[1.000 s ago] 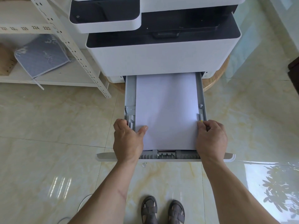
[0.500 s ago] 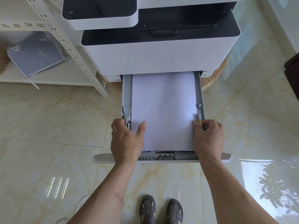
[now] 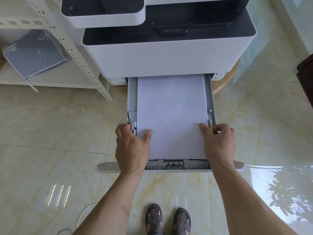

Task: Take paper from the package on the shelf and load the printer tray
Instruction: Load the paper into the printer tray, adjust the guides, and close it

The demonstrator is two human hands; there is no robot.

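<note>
- Bright daylight all round, nothing dim.
- Glossy cream marble-look tile floor [image 3: 50, 126] throws glare streaks lower left, plus a big washed-out patch with leafy shadows lower right.
- Wide-angle lens bends the white perforated metal shelf post [image 3: 79, 60] near the edge.
- Pretty sharp overall, no real motion blur.

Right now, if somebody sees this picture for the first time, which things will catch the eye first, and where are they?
The eye goes first to the white paper lying in the pulled-out tray at the middle, under the big white printer. Next come the two bare hands at the tray's near corners: the left hand and right hand each rest a thumb on the paper. At the left stands a pale shelf.
</note>
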